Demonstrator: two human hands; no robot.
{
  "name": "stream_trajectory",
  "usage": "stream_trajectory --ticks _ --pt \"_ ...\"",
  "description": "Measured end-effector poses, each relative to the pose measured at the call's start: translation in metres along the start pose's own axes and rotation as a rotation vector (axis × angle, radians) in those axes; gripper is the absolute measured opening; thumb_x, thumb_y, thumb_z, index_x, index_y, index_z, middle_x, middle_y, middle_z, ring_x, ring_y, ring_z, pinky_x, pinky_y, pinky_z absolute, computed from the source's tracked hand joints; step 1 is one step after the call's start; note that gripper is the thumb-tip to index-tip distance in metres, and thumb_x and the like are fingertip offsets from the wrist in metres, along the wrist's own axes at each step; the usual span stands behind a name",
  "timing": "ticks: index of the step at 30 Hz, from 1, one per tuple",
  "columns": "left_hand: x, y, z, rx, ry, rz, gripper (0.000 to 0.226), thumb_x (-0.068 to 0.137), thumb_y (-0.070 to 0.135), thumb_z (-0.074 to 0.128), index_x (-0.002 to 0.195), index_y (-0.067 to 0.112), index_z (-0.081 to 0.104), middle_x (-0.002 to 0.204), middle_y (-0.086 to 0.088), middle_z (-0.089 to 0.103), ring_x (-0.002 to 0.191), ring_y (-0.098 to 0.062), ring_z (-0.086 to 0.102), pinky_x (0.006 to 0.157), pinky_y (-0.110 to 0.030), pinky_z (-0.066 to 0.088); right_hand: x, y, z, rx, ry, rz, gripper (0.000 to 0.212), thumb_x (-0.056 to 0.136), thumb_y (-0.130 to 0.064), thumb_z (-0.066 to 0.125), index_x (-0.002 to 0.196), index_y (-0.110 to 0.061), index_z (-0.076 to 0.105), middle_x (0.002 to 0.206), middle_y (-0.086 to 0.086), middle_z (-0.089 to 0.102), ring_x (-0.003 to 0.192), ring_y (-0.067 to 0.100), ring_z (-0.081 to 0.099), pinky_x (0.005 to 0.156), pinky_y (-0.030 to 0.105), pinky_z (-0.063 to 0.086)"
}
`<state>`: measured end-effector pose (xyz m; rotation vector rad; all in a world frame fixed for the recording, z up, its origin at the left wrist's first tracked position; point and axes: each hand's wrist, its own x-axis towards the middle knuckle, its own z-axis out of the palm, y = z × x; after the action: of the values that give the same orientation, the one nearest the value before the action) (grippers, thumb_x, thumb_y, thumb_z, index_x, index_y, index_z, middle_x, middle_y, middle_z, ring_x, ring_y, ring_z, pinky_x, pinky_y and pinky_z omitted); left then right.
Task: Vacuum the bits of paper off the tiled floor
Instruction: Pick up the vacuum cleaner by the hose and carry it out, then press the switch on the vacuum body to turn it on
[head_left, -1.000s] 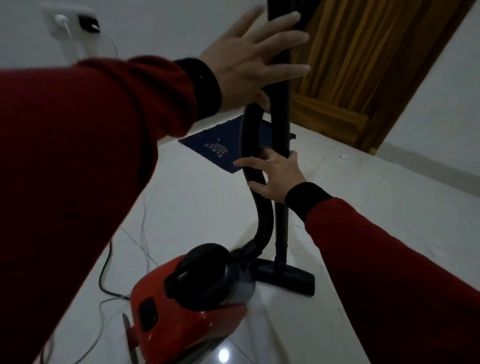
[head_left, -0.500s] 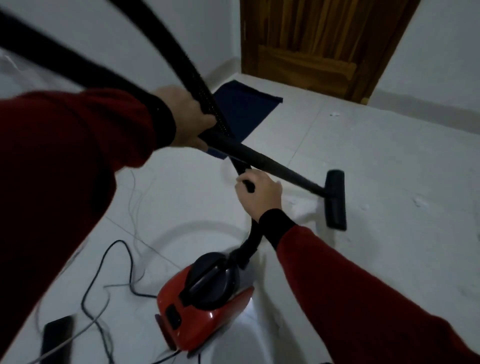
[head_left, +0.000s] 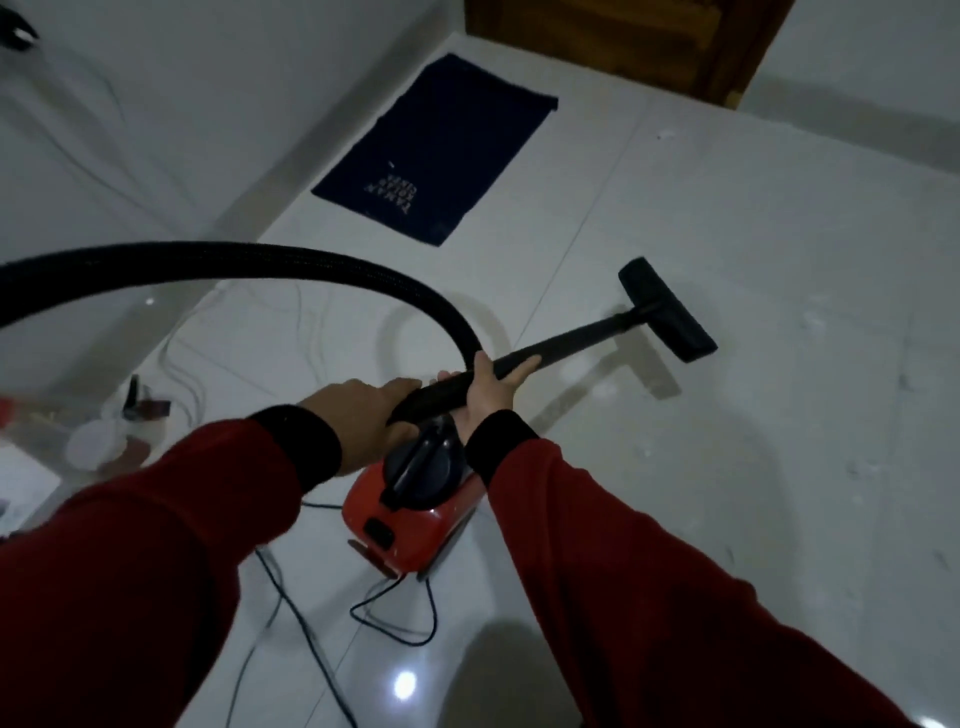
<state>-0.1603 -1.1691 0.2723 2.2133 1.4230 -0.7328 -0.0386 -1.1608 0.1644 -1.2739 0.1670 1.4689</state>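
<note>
A: Floor room?
B: Wide stretch of tiled floor (head_left: 753, 234) open to the right and ahead of the floor head (head_left: 667, 310). Hemmed on the left by the white wall (head_left: 182, 104), at the far end by the blue mat (head_left: 436, 156) and wooden door (head_left: 623, 41). Red vacuum (head_left: 410, 525) sitting right under the hands, cord (head_left: 395, 618) looped on the tiles behind it.

A: Wand heading?
B: Wand (head_left: 566, 340) slanted down, long axis running from the hands up-right to the floor head. Head set crosswise to it, on or just above the tiles; can't tell which. Hose (head_left: 260, 265) arcing off left, cut by the frame edge.

A: Hands?
B: Left hand (head_left: 358, 415) wrapped round the near end of the wand, right hand (head_left: 491, 387) gripping it further along.

A: Paper?
B: Faint white bits of paper (head_left: 813, 322) right of the head, hard to make out. Clutter at left edge blurred.
</note>
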Motion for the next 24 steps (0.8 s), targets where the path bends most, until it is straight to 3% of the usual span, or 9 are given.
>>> stream_trajectory --ticks 3,5,9,13,15,17,20,22,24 --pt "0.007 -0.027 0.060 0.001 0.109 -0.007 0.059 0.096 0.044 0.033 0.149 0.028 0.014 0.120 -0.010 0.060 0.103 -0.029 0.060 0.085 -0.037 0.049 0.023 0.049 -0.008 -0.248 -0.057 -0.029 0.081 0.087 -0.046 0.057 0.125 -0.078 -0.006 0.144 0.003 0.040 0.108 0.032 0.063 0.090 0.048 0.055" --pt "0.009 -0.044 0.096 0.039 0.161 -0.019 0.060 0.097 0.045 0.029 0.150 0.030 0.006 0.127 -0.007 0.054 0.105 -0.028 0.059 0.078 -0.037 0.048 0.040 0.080 -0.013 -0.382 -0.099 -0.077 0.078 0.083 -0.049 0.058 0.124 -0.080 0.000 0.154 0.003 0.031 0.123 0.033 0.054 0.096 0.054 0.050" --pt "0.011 -0.072 0.157 0.097 0.269 0.018 0.063 0.097 0.038 0.030 0.150 0.030 -0.002 0.129 -0.010 0.047 0.100 -0.030 0.057 0.061 -0.033 0.039 0.058 0.109 -0.016 -0.415 -0.201 -0.109 0.071 0.099 -0.032 0.050 0.142 -0.061 0.002 0.156 0.001 0.025 0.118 0.030 0.055 0.087 0.047 0.055" --pt "0.023 -0.100 0.208 0.150 0.415 0.043 0.068 0.086 0.017 0.058 0.146 0.017 0.029 0.121 -0.021 0.060 0.085 -0.037 0.063 0.063 -0.042 0.049 0.072 0.131 -0.023 -0.567 -0.283 -0.177 0.071 0.100 -0.029 0.048 0.146 -0.053 0.000 0.158 0.002 0.019 0.100 0.018 0.061 0.091 0.050 0.052" --pt "0.028 -0.102 0.225 0.154 0.460 0.043 0.072 0.082 0.006 0.058 0.147 0.014 0.029 0.137 -0.020 0.051 0.104 -0.038 0.061 0.078 -0.047 0.049 0.079 0.138 -0.027 -0.600 -0.303 -0.184 0.074 0.099 -0.026 0.050 0.146 -0.052 0.001 0.156 0.005 0.022 0.103 0.025 0.063 0.096 0.054 0.049" --pt "0.027 -0.101 0.234 0.195 0.518 0.088 0.071 0.081 -0.002 0.040 0.148 0.012 0.022 0.153 -0.015 0.031 0.133 -0.033 0.042 0.104 -0.049 0.034 0.084 0.139 -0.030 -0.580 -0.323 -0.168 0.075 0.098 -0.022 0.052 0.147 -0.052 0.002 0.156 0.005 0.021 0.112 0.031 0.061 0.099 0.052 0.047" --pt "0.028 -0.101 0.248 0.285 0.624 0.232 0.068 0.079 -0.002 0.030 0.146 0.005 0.024 0.155 -0.014 0.025 0.143 -0.029 0.025 0.115 -0.045 0.011 0.086 0.138 -0.027 -0.524 -0.326 -0.148 0.075 0.099 -0.018 0.051 0.148 -0.049 0.004 0.158 0.005 0.017 0.108 0.022 0.058 0.097 0.046 0.046" --pt "0.033 -0.095 0.266 0.190 0.606 0.359 0.067 0.073 -0.008 0.050 0.139 0.002 0.040 0.147 -0.017 0.041 0.136 -0.030 0.037 0.116 -0.045 0.018 0.086 0.138 -0.024 -0.522 -0.317 -0.146 0.074 0.099 -0.019 0.052 0.148 -0.050 0.005 0.158 0.004 0.016 0.109 0.020 0.055 0.086 0.037 0.050" --pt "0.039 -0.086 0.285 -0.003 0.532 0.311 0.066 0.070 0.002 0.072 0.133 0.004 0.050 0.138 -0.017 0.053 0.124 -0.031 0.054 0.107 -0.042 0.037 0.087 0.140 -0.022 -0.500 -0.300 -0.133 0.074 0.098 -0.018 0.053 0.147 -0.050 0.007 0.158 0.002 0.017 0.103 0.016 0.056 0.076 0.029 0.048"
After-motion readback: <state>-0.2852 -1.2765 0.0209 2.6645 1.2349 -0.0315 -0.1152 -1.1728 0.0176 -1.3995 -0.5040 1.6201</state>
